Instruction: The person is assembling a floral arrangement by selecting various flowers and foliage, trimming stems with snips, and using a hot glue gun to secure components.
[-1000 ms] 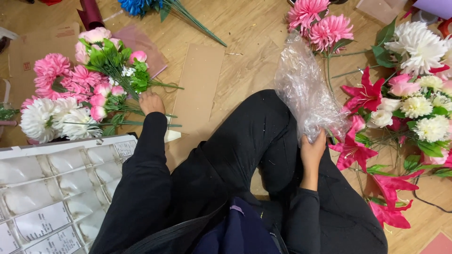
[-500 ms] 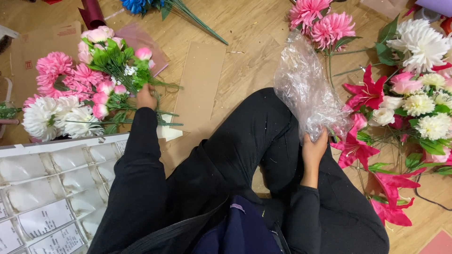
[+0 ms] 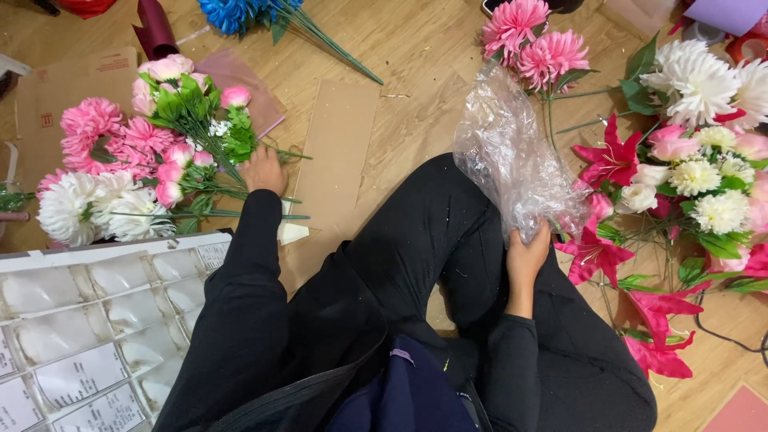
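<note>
I sit on a wooden floor in black clothes. My left hand (image 3: 264, 171) reaches out to a bunch of pink rosebuds with green leaves (image 3: 190, 112) and closes around its stems. My right hand (image 3: 528, 256) grips the lower end of a crumpled clear plastic wrap (image 3: 512, 156) that stands up beside my knee. Next to the left bunch lie pink dahlia-like flowers (image 3: 94, 132) and white chrysanthemums (image 3: 88, 204).
A heap of red lilies, white and pink artificial flowers (image 3: 680, 184) lies at the right. Two pink blooms (image 3: 532, 40) and a blue bunch (image 3: 244, 12) lie farther off. A flat cardboard piece (image 3: 340, 144) is ahead. A white tray of clear packets (image 3: 72, 320) sits at lower left.
My left arm has stretched forward from beside my leg to the stems of the pink rosebud bunch. The right hand has kept hold of the plastic wrap.
</note>
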